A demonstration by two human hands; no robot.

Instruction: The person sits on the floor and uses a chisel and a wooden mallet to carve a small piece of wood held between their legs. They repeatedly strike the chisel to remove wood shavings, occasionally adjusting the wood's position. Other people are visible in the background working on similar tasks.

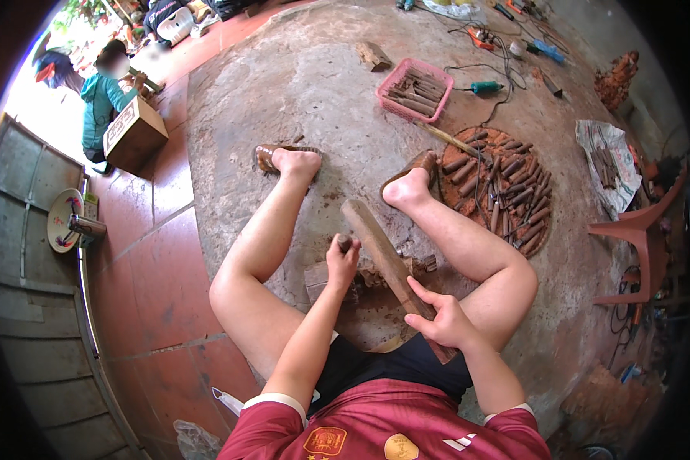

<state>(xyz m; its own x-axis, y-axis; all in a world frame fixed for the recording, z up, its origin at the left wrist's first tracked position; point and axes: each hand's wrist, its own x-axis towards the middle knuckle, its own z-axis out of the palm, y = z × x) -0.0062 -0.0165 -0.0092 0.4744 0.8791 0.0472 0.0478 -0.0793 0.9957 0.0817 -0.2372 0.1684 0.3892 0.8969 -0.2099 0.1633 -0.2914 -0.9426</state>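
Note:
My left hand (341, 267) is closed around an upright chisel, with the round end of its dark handle (346, 242) showing above my fist. Its lower end is hidden by my hand. A long wooden mallet (383, 257), like a flat-sided club, lies slantwise in my right hand (443, 320), which grips its narrower end. The broad end points away from me, to the right of the chisel and apart from it. Beneath both hands, between my legs, rests a rough brown wood piece (318, 280) on the floor.
To the right, a round tray (540, 238) holds many chisels among reddish shavings. Beyond it stand a pink basket (386, 100) of tools and a green power tool (486, 88) with cords. A red plastic chair (648, 238) is far right. A person (96, 107) sits left by a box (142, 134).

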